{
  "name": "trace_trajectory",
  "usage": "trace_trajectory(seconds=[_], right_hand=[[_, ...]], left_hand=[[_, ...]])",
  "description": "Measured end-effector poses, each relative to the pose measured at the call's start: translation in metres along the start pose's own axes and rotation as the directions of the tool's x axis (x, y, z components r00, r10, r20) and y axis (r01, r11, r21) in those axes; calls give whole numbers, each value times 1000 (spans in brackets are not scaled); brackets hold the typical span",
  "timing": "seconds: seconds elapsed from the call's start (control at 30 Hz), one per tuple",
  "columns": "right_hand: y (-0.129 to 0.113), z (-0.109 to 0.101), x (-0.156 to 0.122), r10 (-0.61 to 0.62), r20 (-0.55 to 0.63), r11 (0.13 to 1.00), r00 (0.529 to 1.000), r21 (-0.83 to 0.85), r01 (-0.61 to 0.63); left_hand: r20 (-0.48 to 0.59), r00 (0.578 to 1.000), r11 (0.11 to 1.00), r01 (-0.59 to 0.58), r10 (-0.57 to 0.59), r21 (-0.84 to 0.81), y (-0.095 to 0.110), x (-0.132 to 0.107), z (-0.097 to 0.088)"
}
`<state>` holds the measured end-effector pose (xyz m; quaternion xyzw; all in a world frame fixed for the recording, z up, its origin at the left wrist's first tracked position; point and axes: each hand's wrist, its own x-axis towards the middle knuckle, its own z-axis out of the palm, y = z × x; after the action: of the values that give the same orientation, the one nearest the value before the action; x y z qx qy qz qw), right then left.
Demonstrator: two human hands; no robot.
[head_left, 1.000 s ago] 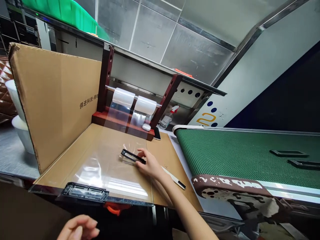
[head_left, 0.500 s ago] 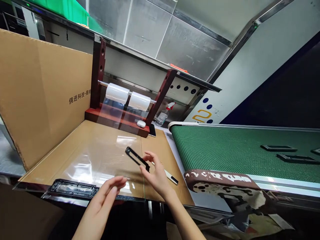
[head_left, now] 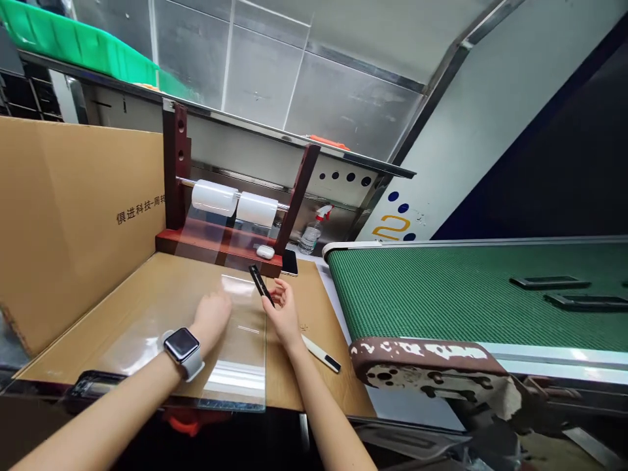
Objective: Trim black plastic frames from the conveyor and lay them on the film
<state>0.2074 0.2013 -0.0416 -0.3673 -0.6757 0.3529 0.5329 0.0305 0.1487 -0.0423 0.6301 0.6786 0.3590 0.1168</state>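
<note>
My right hand pinches a narrow black plastic frame, which it holds tilted above the right part of the clear sheet. The frame is turned nearly edge-on. My left hand, with a watch on its wrist, is over the middle of that sheet, back of the hand up and blurred; its fingers are hidden. Beyond it, clear film hangs from two white rolls on a dark red stand. Another black frame part lies at the sheet's front left, partly behind my left forearm.
A white pen-like tool lies right of my right forearm. On the stand's base rests a small white case, near a phone and a spray bottle. A cardboard panel stands left. Black frames lie on the green conveyor.
My left hand has moved forward from the front edge to over the sheet. My right hand has turned the black frame more edge-on and shifted it slightly farther away. The view has also shifted.
</note>
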Motion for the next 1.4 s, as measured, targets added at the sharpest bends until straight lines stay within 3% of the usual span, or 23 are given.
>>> trace_trajectory(seconds=[0.23,0.43,0.63,0.87,1.1,1.23,1.4], right_hand=[[-8,-6,-4,-20,-17,1000,1000,9,20],[-9,-2,-5,1,-4,998,1000,57,0],[-6,-1,-8,-10,3,997,1000,81,10],[-6,-2,-8,3,-30,992,1000,127,0],[-5,-2,-10,22,-21,993,1000,117,-19],[-5,-7,-7,6,-15,999,1000,53,-5],[-16,-13,-9,-75,104,993,992,-83,84]], left_hand=[[182,960,910,-261,211,323,-8,12,-15],[300,900,790,-426,317,441,-9,10,-29],[326,860,722,-508,392,471,-3,14,-24],[284,817,653,-574,502,495,-9,13,-31],[372,776,446,-608,510,657,-6,22,-28],[398,736,345,-632,548,694,5,7,-39],[390,701,323,-655,598,683,13,-33,-52]])
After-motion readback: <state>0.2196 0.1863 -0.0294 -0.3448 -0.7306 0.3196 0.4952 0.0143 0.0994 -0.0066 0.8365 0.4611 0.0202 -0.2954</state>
